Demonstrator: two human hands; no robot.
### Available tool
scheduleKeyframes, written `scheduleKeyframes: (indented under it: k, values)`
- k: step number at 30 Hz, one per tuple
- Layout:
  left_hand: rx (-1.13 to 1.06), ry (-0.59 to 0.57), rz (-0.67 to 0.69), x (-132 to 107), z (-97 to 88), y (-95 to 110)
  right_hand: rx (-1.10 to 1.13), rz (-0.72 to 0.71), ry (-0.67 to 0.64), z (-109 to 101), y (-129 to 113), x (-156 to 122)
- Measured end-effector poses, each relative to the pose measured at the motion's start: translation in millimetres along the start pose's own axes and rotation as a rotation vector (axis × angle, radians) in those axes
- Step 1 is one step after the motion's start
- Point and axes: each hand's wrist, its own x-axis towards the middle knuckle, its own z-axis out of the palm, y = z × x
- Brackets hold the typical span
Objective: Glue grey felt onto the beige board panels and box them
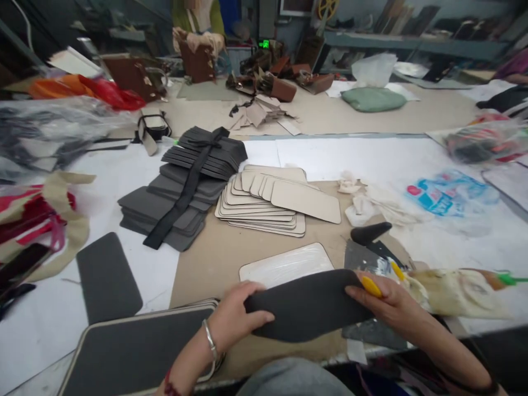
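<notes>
A dark grey flexible panel with rounded corners is held up in both hands, bowed slightly. My left hand grips its left end, thumb on the near face. My right hand pinches the right end; a yellow piece shows at these fingers, its kind unclear. Just behind the panel lies a cream rounded board with a shiny, wet-looking surface, partly covered by the panel. Below my left forearm, a stack of larger dark panels with pale edges lies at the table's near edge.
Dark grey panels crossed by a black strap stand beside fanned cream boards. A single dark panel lies left. Adhesive-smeared scraps, a stained wrap and a blue-printed plastic bag lie right. Another person is across the table.
</notes>
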Motion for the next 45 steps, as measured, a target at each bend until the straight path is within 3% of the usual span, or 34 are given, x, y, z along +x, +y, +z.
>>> scheduleKeyframes:
  k: [2, 4, 7, 10, 12, 15, 17, 19, 30, 45]
  values:
    - [-0.267, -0.268, -0.163, -3.4, 6.2, -10.5, 0.004, 0.094, 0.037, 4.4, 25.7, -10.0]
    - [-0.487, -0.307, -0.272, -3.7, 12.5, -21.6, -0.013, 0.164, 0.067, 15.2, 54.0, -10.5]
    - [-0.671, -0.081, -0.368, 5.0, 20.4, -37.2, -0.092, 0.197, 0.090, 35.4, 88.7, 3.4]
    - [-0.724, 0.180, -0.437, 21.1, 28.1, -51.4, -0.272, 0.217, 0.067, 48.4, 103.2, 27.8]
    - [-0.584, 0.322, -0.456, 32.3, 33.0, -59.3, -0.416, 0.253, 0.038, 50.4, 102.8, 45.5]
    - [-0.091, 0.482, -0.490, 46.4, 38.1, -65.6, -0.555, 0.308, 0.010, 48.8, 97.4, 67.3]
    - [0.173, 0.497, -0.510, 53.6, 39.8, -66.0, -0.609, 0.331, -0.013, 48.7, 95.8, 76.2]
    - [0.270, 0.469, -0.518, 58.9, 40.5, -65.1, -0.658, 0.343, -0.046, 50.3, 97.0, 80.7]
    - [0.308, 0.420, -0.546, 65.0, 43.3, -78.2, -0.726, 0.402, -0.145, 49.0, 103.3, 87.9]
    - [0.188, 0.548, -0.546, 64.9, 48.4, -77.6, -0.765, 0.421, -0.179, 52.5, 111.7, 93.3]
